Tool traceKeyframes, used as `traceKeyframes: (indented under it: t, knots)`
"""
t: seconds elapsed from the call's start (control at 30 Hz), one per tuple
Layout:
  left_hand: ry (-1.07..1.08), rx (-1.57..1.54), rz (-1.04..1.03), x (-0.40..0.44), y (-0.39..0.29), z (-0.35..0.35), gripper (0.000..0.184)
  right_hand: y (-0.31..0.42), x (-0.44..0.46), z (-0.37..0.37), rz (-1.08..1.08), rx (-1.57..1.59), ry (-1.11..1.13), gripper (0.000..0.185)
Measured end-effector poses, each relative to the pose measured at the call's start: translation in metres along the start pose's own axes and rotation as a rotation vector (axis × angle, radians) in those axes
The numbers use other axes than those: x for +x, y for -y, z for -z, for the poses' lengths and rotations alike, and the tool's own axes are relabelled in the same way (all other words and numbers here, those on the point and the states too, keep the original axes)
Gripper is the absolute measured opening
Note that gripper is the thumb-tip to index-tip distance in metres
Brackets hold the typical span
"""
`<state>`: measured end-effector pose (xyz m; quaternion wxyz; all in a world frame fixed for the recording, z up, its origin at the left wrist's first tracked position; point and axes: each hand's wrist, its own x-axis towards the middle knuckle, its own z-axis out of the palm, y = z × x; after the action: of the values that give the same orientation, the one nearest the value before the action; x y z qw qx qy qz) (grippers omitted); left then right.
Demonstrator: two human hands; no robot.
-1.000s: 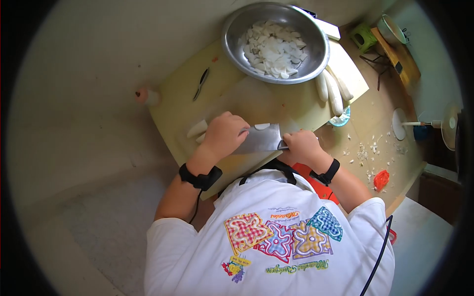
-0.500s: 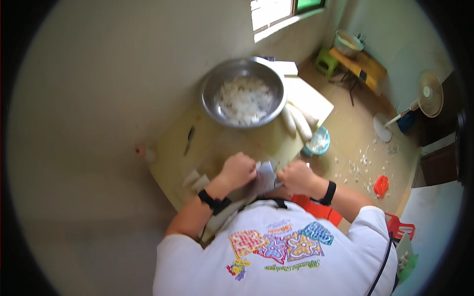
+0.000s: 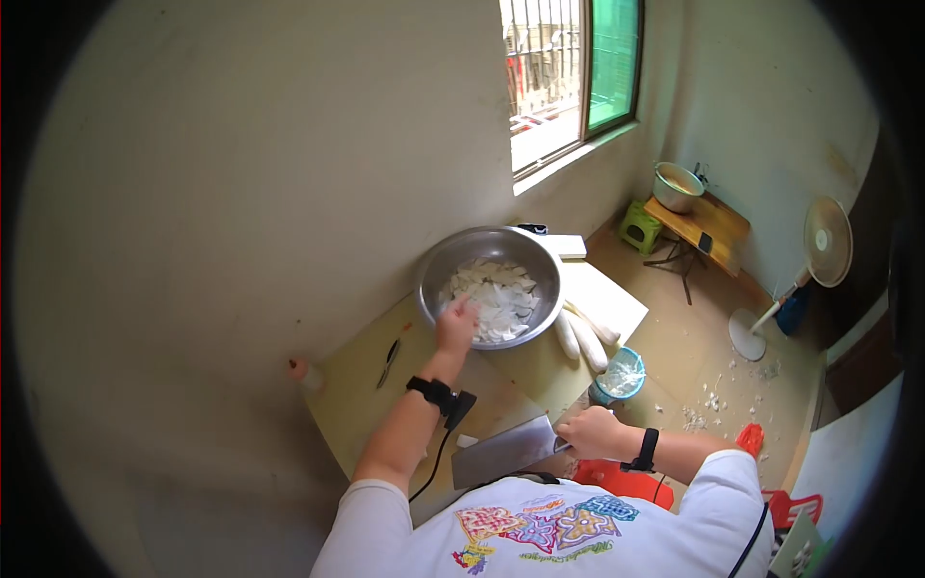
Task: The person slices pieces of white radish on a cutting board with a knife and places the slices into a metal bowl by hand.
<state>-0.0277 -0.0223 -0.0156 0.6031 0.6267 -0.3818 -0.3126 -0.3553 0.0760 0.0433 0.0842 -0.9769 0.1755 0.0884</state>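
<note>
My left hand is over the near left rim of a metal bowl, which holds many white slices. Its fingers are bunched together above the slices; what they hold, if anything, is too small to tell. My right hand grips the handle of a wide cleaver lying low over the table's near side. A small white piece is beside the blade. Right of the bowl lie several long peeled white vegetables. A dark peeler or knife rests on the table.
A blue basket of peelings stands below the table's right edge. Scraps dot the floor. Farther off are a fan, a wooden table with a basin and a green stool. A bottle is at the left.
My left hand has moved from beside the cleaver to the bowl. My right hand still holds the cleaver. The view has tilted up, showing more wall and the window.
</note>
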Motion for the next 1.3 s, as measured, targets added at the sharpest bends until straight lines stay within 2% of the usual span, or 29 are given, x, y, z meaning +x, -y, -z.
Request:
traceKeyframes:
  t: [0.13, 0.2, 0.33, 0.4, 0.43, 0.47, 0.53, 0.57, 0.6, 0.67, 0.7, 0.73, 0.8, 0.97, 1.2, 1.3]
  knots:
    - [0.022, -0.184, -0.096, -0.037, -0.020, 0.029, 0.038, -0.006, -0.001, -0.028, -0.074, 0.051, 0.042, 0.023]
    - [0.135, -0.007, -0.139, -0.074, -0.004, 0.054, 0.039, -0.008, -0.003, -0.044, -0.218, 0.126, 0.080, 0.025]
    - [-0.068, 0.109, 0.055, -0.144, 0.039, 0.114, 0.030, -0.004, -0.003, -0.061, -0.373, 0.354, -0.027, 0.021]
    - [-0.082, 0.333, 0.120, -0.173, 0.070, 0.132, 0.021, 0.003, 0.003, -0.063, -0.471, 0.541, -0.018, 0.022]
    - [-0.055, 0.346, 0.248, -0.188, 0.072, 0.135, 0.019, 0.004, 0.005, -0.064, -0.547, 0.679, 0.053, 0.024]
    - [-0.065, 0.337, 0.294, -0.198, 0.078, 0.135, 0.019, 0.003, 0.008, -0.068, -0.542, 0.681, 0.103, 0.024]
    - [0.138, 0.687, 0.082, -0.218, 0.089, 0.138, 0.017, 0.007, 0.013, -0.084, -0.586, 0.941, 0.124, 0.026]
    - [0.177, 0.753, 0.019, -0.225, 0.098, 0.135, 0.015, 0.006, 0.016, -0.095, -0.593, 1.009, 0.163, 0.026]
    - [0.167, 0.754, 0.050, -0.230, 0.103, 0.131, 0.015, 0.007, 0.020, -0.099, -0.582, 1.012, 0.195, 0.026]
    - [0.262, 0.935, -0.079, -0.240, 0.112, 0.123, 0.014, 0.010, 0.026, -0.109, -0.590, 1.027, 0.159, 0.024]
    - [0.265, 0.930, -0.052, -0.243, 0.118, 0.119, 0.014, 0.008, 0.029, -0.115, -0.572, 0.972, 0.192, 0.022]
    - [0.251, 0.903, -0.111, -0.246, 0.122, 0.114, 0.015, 0.014, 0.033, -0.107, -0.577, 0.975, 0.218, 0.022]
    - [0.241, 0.865, -0.156, -0.247, 0.127, 0.109, 0.017, 0.024, 0.043, -0.089, -0.523, 0.913, 0.154, 0.023]
    - [0.172, 0.870, -0.242, -0.241, 0.132, 0.107, 0.016, 0.030, 0.058, -0.101, -0.516, 0.819, 0.156, 0.027]
    - [0.237, 0.930, -0.208, -0.234, 0.133, 0.111, 0.016, 0.031, 0.076, -0.103, -0.525, 0.826, 0.205, 0.028]
    - [0.258, 0.937, -0.150, -0.233, 0.136, 0.110, 0.015, 0.027, 0.077, -0.105, -0.453, 0.792, 0.169, 0.029]
